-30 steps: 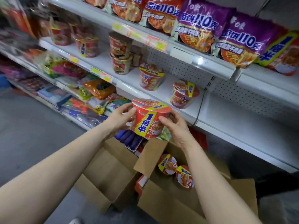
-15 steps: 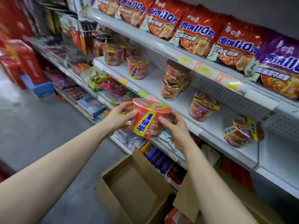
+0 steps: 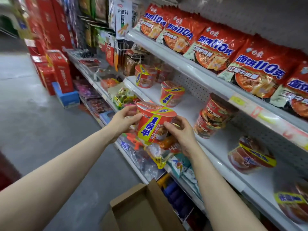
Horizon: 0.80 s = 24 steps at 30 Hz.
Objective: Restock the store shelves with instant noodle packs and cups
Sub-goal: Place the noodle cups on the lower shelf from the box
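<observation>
Cup of instant noodles (image 3: 155,124), red with a yellow band and blue characters, is held upright in the air just in front of the front edge of the white middle shelf (image 3: 191,105). The left hand (image 3: 123,120) grips it from the left, thumb laid across the near wall under the rim and fingers curled round the far side. The right hand (image 3: 181,132) grips it from the right, thumb pressed on the printed front and fingers wrapped behind the cup.

On that shelf, straight behind the held cup, stands a matching cup (image 3: 171,95), and another of the same kind (image 3: 143,77) stands at the shelf's far left end. To the right on the shelf, two darker red cups (image 3: 211,115) are stacked one on the other (the pile leans slightly). Farther right on the shelf a cup (image 3: 250,157) lies tilted on its side, and one more cup (image 3: 293,204) sits at the shelf's near right end, blurred.

Above the shelf, the next board up carries a row of red noodle packs (image 3: 211,47) leaning against the back panel. Below the shelf, an open cardboard box (image 3: 141,209) stands on the grey floor (image 3: 33,130). Left of the shelf, beyond its far end, red cartons (image 3: 56,67) are piled on the floor.
</observation>
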Available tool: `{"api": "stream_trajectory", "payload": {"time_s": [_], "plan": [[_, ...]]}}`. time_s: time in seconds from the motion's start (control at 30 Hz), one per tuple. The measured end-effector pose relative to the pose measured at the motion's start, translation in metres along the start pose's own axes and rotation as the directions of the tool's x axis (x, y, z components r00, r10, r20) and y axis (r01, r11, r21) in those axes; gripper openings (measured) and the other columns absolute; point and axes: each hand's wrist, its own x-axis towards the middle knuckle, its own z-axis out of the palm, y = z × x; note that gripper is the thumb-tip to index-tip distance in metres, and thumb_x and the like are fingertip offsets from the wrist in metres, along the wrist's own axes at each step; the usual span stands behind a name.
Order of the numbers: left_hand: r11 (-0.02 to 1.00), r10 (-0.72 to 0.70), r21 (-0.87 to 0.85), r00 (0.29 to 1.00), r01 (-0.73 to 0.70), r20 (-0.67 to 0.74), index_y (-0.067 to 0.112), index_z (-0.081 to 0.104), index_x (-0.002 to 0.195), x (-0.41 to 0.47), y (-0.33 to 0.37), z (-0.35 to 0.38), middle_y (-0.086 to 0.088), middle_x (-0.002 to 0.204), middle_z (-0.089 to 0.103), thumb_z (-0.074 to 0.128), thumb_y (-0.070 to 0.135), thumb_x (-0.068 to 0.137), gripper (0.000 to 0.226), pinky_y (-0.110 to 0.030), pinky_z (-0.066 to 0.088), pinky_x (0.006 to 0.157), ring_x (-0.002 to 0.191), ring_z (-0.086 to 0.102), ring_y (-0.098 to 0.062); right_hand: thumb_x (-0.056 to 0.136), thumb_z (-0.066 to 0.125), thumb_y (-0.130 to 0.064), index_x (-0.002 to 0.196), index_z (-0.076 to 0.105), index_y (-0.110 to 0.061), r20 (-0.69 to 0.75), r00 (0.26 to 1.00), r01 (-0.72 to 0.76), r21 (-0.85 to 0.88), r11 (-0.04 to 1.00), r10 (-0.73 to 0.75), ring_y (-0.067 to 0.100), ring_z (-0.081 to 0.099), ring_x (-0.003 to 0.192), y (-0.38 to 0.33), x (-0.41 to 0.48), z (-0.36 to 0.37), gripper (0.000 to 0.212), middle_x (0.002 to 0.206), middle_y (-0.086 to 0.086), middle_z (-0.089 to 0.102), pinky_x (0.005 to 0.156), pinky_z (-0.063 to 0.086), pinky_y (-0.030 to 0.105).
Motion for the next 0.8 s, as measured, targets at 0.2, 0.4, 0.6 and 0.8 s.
{"api": "stream_trajectory", "payload": {"time_s": [0.2,0.4,0.6,0.8], "plan": [[1.000,-0.012,0.001,1.000,0.011,0.024,0.025,0.050,0.137,0.074,-0.001,-0.057,-0.002,0.125,0.062,0.070,0.036,0.087,0.055,-0.051,0.058,0.083,0.107,0.067,-0.022,0.078,0.083,-0.025,0.124,0.059,-0.021,-0.023,1.000,0.000,0.001,1.000,0.000,0.006,0.069,0.102,0.002,0.068,0.058,0.052,0.116,-0.006,0.070,0.081,0.055,0.021],[0.999,-0.050,0.025,0.992,0.048,0.117,0.026,0.051,0.136,0.151,0.005,-0.119,0.004,0.118,0.063,0.069,0.033,0.089,0.051,-0.051,0.057,0.087,0.109,0.066,-0.022,0.077,0.084,-0.028,0.121,0.058,-0.031,-0.100,0.993,-0.057,0.016,0.998,0.059,0.006,0.067,0.103,-0.001,0.125,0.121,0.051,0.113,-0.010,0.069,0.080,0.055,0.023],[0.996,-0.053,0.078,0.963,0.033,0.265,0.025,0.047,0.141,0.213,0.011,-0.136,0.000,0.127,0.060,0.070,0.035,0.086,0.061,-0.033,0.061,0.075,0.109,0.065,-0.019,0.079,0.082,-0.028,0.126,0.058,-0.032,-0.220,0.970,-0.093,0.053,0.994,0.103,0.006,0.067,0.104,0.000,0.148,0.148,0.053,0.115,-0.013,0.069,0.072,0.055,0.017],[0.995,-0.053,0.094,0.930,0.020,0.363,0.022,0.049,0.140,0.242,0.005,-0.107,-0.001,0.125,0.061,0.069,0.029,0.089,0.055,-0.040,0.059,0.086,0.110,0.064,-0.021,0.080,0.081,-0.034,0.128,0.055,-0.033,-0.331,0.935,-0.132,-0.003,0.991,0.124,0.004,0.063,0.106,0.007,0.152,0.131,0.054,0.118,-0.013,0.066,0.077,0.052,0.017]]}}
